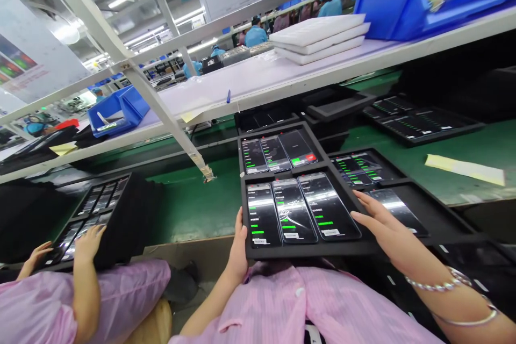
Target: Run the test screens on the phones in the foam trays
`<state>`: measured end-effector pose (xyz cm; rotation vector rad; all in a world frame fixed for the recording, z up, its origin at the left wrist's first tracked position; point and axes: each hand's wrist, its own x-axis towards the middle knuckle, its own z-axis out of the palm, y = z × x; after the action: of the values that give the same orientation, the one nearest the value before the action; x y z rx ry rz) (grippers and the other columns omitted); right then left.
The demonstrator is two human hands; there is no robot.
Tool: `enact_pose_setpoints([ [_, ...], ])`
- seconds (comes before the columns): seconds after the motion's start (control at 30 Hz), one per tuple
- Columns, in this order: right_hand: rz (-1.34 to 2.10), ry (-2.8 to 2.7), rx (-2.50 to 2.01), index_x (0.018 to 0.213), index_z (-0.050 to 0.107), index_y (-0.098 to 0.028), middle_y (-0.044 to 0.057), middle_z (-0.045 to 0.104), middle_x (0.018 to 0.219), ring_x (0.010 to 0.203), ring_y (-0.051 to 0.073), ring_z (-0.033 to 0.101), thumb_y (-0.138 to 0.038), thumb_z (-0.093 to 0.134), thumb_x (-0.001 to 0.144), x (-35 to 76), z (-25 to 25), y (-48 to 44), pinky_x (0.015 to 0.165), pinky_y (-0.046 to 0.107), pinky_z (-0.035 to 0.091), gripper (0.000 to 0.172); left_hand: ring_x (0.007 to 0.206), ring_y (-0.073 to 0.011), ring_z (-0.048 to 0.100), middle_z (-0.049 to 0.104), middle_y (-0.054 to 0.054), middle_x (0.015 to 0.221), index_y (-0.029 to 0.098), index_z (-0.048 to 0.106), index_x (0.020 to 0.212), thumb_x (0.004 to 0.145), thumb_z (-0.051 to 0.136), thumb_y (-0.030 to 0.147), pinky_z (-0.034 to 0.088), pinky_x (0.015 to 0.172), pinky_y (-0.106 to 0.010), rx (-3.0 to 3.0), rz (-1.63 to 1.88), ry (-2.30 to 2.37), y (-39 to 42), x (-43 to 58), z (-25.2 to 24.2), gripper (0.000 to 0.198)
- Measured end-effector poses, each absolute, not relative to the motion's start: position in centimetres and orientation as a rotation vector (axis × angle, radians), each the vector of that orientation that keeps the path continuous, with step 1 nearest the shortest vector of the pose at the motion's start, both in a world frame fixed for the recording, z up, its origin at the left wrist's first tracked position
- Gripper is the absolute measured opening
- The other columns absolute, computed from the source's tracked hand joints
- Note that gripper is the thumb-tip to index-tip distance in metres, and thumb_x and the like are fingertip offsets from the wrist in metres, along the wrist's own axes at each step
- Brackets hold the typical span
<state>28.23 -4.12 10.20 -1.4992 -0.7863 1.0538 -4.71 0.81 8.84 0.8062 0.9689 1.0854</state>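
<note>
A black foam tray (306,251) lies before me, tilted, with several smartphones in two rows. Their lit screens show text lines with green bars; a phone (298,149) in the far row also has a red patch. My left hand (237,247) grips the tray's left edge, thumb up along its side and the other fingers hidden. At the tray's right side, my right hand (389,228) has its fingers stretched apart, the tips by the rim and the nearest phone (332,207). Whether they touch, I cannot tell. That hand holds nothing visible.
To the right, another tray (437,220) holds phones. A co-worker's hands (87,244) rest at a phone tray (121,209) on the left. Overhead, a shelf (250,75) carries white foam sheets (318,37) and blue bins (391,11); its slanting post (173,134) meets the green bench.
</note>
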Motion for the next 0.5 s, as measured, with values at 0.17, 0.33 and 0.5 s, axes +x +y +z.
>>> enact_pose_setpoints([
  [0.17,1.05,-0.813,-1.437,0.142,0.058,-0.032,0.007,0.061,0.154,0.148,0.032,0.052,-0.063,0.077,0.08,28.4,10.4,-3.6,0.125,0.05,0.045,0.072,0.157,-0.0298,0.044,0.048,0.0,0.168,0.04,0.039,0.164,0.093,0.065,0.071,0.038,0.13,-0.045,0.777,1.091,1.028,0.7,-4.2,9.5,0.081],
  [0.33,1.082,-0.801,-1.396,0.139,0.06,-0.032,0.006,0.062,0.154,0.149,0.029,0.051,-0.053,0.077,0.079,28.9,12.0,-3.7,0.128,0.049,0.04,0.066,0.156,-0.0303,0.045,0.048,-0.002,0.168,0.038,0.034,0.167,0.096,0.054,0.077,0.037,0.13,-0.047,0.794,1.074,1.042,0.8,-3.8,10.2,0.084],
  [0.5,1.055,-0.784,-1.438,0.145,0.056,-0.033,0.003,0.056,0.16,0.153,0.027,0.046,-0.047,0.073,0.085,29.2,12.0,-5.1,0.131,0.047,0.036,0.064,0.16,-0.0305,0.038,0.045,-0.002,0.17,0.036,0.037,0.166,0.096,0.054,0.075,0.025,0.136,-0.049,0.898,1.073,1.048,0.3,-3.3,9.9,0.082],
])
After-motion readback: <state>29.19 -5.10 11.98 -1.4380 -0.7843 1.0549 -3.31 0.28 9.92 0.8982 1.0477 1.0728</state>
